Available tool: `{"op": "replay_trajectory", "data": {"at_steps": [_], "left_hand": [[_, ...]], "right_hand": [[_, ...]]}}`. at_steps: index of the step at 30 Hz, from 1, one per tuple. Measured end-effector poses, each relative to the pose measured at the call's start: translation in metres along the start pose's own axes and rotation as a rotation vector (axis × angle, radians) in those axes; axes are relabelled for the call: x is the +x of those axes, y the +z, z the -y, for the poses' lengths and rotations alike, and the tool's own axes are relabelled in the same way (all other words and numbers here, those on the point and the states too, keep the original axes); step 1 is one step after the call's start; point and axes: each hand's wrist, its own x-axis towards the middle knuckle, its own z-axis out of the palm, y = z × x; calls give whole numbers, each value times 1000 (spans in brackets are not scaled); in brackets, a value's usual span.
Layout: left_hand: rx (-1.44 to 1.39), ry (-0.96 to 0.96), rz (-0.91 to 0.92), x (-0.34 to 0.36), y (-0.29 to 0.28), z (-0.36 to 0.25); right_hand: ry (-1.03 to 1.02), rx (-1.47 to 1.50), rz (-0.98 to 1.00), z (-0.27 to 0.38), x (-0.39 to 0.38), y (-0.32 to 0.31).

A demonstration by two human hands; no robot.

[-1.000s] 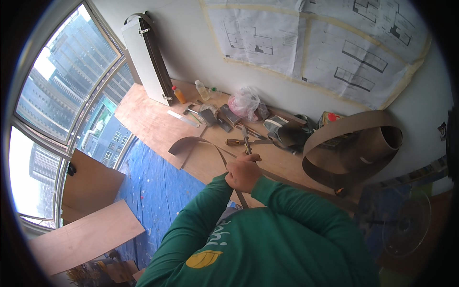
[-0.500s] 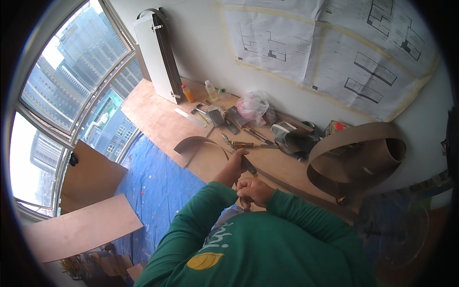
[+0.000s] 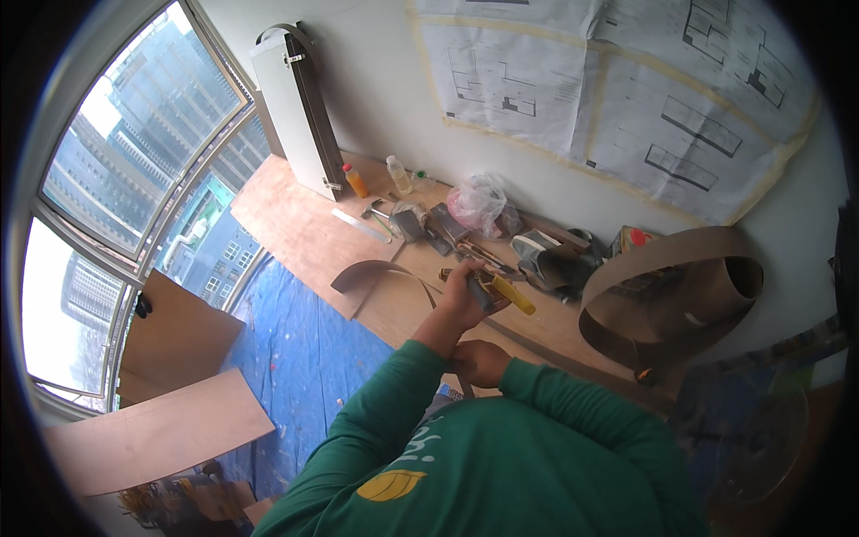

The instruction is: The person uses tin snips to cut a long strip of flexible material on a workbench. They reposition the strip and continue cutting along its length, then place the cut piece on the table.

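My left hand (image 3: 461, 300) is wrapped round a hand tool (image 3: 513, 294) with one dark grip and one yellow grip spread apart. Its working end is hidden by my fingers, so its exact kind does not show. Closer to my body, my right hand (image 3: 480, 362) is closed beside my left wrist. A thin brown edging strip (image 3: 367, 268) curls over the board, passes behind my left forearm, and a piece of it shows under my right hand, which seems to pinch it. My fingertips there are partly hidden.
Along the wall side of the plywood top (image 3: 295, 215) lie a hammer (image 3: 376, 208), a plastic bag (image 3: 477, 201), bottles (image 3: 355, 181) and a grey-green bundle (image 3: 550, 259). A large brown roll of edging (image 3: 671, 291) stands right. Blue sheeting (image 3: 309, 340) covers the floor at left.
My left hand has moved up and forward and turned, so the tool's dark and yellow grips now show apart. My right hand stays near the same place, its fingers more hidden.
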Motion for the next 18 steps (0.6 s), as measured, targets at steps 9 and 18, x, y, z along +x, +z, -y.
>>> {"op": "replay_trajectory", "data": {"at_steps": [9,18], "left_hand": [[622,216,-372,3,-104,34],[1837,37,-492,6,-191,43]], "right_hand": [[366,487,12,13,-23,-13],[490,505,22,37,24,3]]}}
